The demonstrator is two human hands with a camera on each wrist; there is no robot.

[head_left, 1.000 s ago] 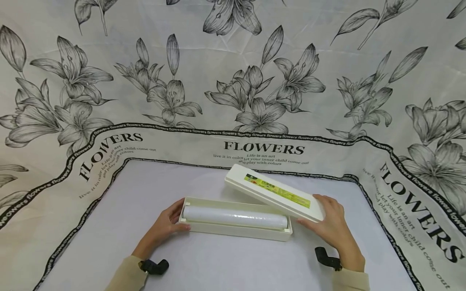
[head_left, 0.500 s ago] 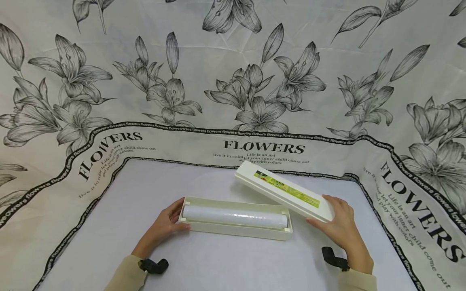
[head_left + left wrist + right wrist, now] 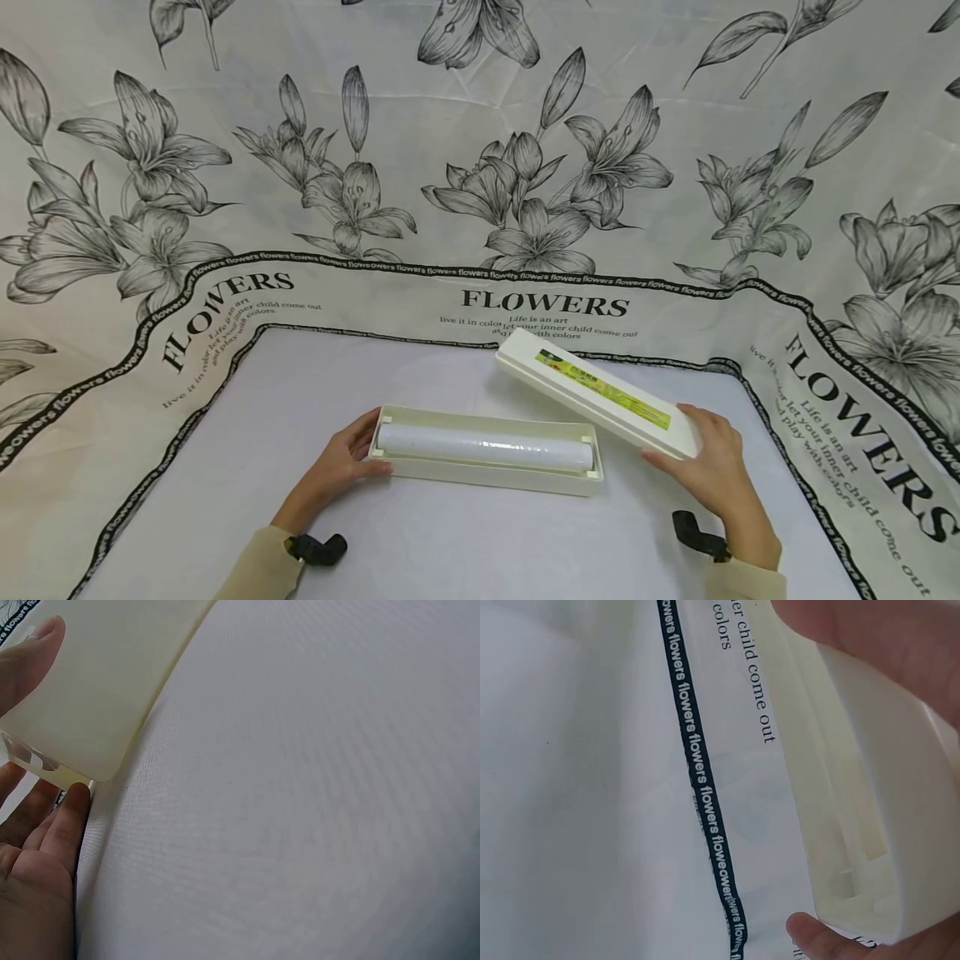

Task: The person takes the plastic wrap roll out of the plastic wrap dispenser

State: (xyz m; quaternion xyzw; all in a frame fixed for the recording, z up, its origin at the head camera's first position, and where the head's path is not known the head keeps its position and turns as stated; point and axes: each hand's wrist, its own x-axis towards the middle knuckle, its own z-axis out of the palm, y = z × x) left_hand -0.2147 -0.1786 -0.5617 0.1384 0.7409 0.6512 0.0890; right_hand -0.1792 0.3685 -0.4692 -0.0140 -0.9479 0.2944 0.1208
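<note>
An off-white cling film box (image 3: pixel 487 483) lies lengthwise on the table, its top uncovered. Inside it sits a shiny white roll of cling film (image 3: pixel 483 446). My left hand (image 3: pixel 341 462) grips the box's left end, thumb on the near side and fingers round the far side. The thumb also shows against the box wall (image 3: pixel 112 682) in the left wrist view. My right hand (image 3: pixel 708 458) holds the right end of the long white lid (image 3: pixel 592 392), which has a yellow-green label. That lid is raised and slanted, apart from the box; its hollow underside (image 3: pixel 847 855) shows in the right wrist view.
A white cloth (image 3: pixel 450 550) covers the table. Behind and at both sides rises a curtain-like fabric (image 3: pixel 375 300) with printed lilies and "FLOWERS" lettering. Each wrist carries a black camera mount, such as the left mount (image 3: pixel 318 550).
My right hand has carried the lid to the right and slightly away, off the box's right end. The left hand and the box have stayed put.
</note>
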